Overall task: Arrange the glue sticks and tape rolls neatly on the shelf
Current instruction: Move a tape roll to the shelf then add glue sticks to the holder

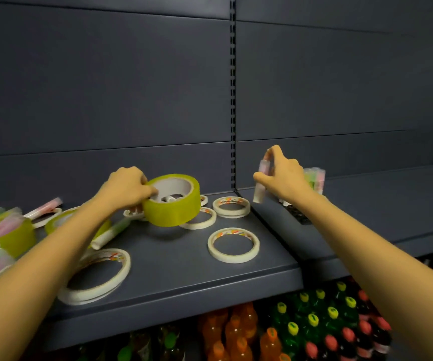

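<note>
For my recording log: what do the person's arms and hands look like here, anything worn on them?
Both forearms are bare from the frame's bottom edge to the wrists: no sleeves show. The left hand and right hand wear no gloves, and no watch, bracelet or ring is visible. No markings show on either arm.

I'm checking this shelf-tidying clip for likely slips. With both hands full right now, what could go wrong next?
The left hand pinches the yellow tape roll by its rim only, tilted above thin white tape rolls; it could slip and scatter them. The right hand holds a glue stick beside the standing glue sticks, which a nudge might topple.
</note>
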`<state>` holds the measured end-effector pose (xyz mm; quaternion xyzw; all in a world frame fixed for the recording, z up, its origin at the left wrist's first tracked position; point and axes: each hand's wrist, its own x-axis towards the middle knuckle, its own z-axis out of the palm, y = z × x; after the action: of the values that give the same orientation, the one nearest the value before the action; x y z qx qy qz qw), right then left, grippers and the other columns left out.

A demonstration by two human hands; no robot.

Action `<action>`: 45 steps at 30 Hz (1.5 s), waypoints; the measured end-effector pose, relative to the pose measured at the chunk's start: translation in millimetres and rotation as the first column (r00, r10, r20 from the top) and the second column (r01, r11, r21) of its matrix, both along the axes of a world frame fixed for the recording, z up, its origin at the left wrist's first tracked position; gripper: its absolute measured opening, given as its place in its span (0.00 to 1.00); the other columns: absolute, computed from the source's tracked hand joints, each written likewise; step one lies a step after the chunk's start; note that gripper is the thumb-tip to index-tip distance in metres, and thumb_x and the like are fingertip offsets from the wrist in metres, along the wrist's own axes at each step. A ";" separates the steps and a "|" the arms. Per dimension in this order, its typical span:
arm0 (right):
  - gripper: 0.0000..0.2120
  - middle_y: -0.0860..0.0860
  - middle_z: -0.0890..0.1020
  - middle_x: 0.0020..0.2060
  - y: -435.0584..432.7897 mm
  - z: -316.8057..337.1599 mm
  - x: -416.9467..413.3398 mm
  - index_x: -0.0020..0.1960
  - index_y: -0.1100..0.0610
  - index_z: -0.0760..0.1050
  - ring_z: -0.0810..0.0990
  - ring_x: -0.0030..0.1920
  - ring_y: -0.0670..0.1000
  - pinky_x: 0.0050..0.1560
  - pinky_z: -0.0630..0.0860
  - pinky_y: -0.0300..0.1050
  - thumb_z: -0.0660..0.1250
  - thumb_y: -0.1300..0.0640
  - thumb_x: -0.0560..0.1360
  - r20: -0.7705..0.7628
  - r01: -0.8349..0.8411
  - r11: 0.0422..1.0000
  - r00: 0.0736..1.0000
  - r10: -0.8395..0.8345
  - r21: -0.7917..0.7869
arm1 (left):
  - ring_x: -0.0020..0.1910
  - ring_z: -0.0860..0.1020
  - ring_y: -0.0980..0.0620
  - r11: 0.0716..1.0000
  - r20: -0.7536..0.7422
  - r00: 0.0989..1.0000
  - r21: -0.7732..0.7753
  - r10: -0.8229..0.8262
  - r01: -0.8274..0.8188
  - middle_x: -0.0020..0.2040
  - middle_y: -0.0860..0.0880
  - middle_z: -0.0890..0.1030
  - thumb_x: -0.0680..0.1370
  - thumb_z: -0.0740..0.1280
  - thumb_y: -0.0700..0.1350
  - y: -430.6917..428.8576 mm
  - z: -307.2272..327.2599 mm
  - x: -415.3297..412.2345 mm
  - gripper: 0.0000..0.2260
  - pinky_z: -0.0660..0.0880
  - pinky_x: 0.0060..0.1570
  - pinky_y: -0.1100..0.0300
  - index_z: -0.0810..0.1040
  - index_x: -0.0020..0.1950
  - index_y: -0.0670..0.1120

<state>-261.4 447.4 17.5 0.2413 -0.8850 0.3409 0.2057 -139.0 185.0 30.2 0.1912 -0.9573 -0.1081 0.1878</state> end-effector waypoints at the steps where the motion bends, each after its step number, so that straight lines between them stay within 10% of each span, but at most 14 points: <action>1: 0.19 0.60 0.80 0.47 9.6 -0.1 -4.2 0.60 0.58 0.65 0.77 0.45 0.60 0.44 0.70 0.47 0.67 0.53 0.73 -0.021 0.015 1.000 1.000 -0.015 -0.002 | 0.26 0.77 0.50 1.000 -0.017 1.000 0.017 -0.011 0.011 0.19 0.49 0.75 0.74 0.67 0.48 8.8 2.9 -4.2 0.16 0.72 0.32 0.60 0.75 0.28 0.43; 7: 0.13 0.54 0.81 0.37 63.6 -8.1 -31.1 0.56 0.55 0.65 0.79 0.39 0.59 0.49 0.76 0.58 0.64 0.56 0.74 -0.108 -0.011 0.998 0.994 0.018 0.062 | 0.24 0.76 0.50 0.994 -0.025 0.998 0.099 -0.050 0.052 0.28 0.43 0.80 0.74 0.68 0.48 67.2 4.8 -36.9 0.13 0.73 0.31 0.62 0.80 0.37 0.38; 15: 0.09 0.56 0.81 0.34 91.8 -32.2 -72.9 0.56 0.59 0.65 0.78 0.38 0.61 0.46 0.69 0.45 0.59 0.57 0.78 -0.289 -0.103 0.975 0.944 0.158 0.198 | 0.30 0.77 0.47 0.992 -0.055 0.998 0.123 0.010 -0.003 0.36 0.39 0.82 0.74 0.68 0.48 123.1 -5.0 -68.6 0.13 0.78 0.38 0.54 0.81 0.41 0.37; 25: 0.04 0.49 0.79 0.42 92.4 -44.7 -100.1 0.51 0.53 0.66 0.76 0.44 0.55 0.54 0.67 0.49 0.57 0.56 0.77 -0.383 -0.002 0.925 0.910 0.160 0.381 | 0.24 0.75 0.52 0.985 -0.073 0.990 0.138 0.118 -0.108 0.26 0.46 0.77 0.75 0.68 0.47 154.3 -4.6 -69.1 0.15 0.70 0.27 0.64 0.75 0.30 0.43; 45: 0.11 0.49 0.80 0.53 218.6 -2.3 -155.8 0.57 0.51 0.74 0.78 0.53 0.54 0.50 0.73 0.48 0.63 0.49 0.76 -0.034 -0.175 0.889 0.977 0.208 0.424 | 0.17 0.74 0.59 0.997 -0.108 0.994 0.064 -0.037 0.044 0.22 0.49 0.77 0.73 0.68 0.46 266.9 15.1 -146.4 0.14 0.67 0.21 0.69 0.77 0.29 0.43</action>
<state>-417.2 666.0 15.1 0.3791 -0.9005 0.1521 0.1490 -285.4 451.8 45.3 0.1718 -0.9456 -0.1537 0.2297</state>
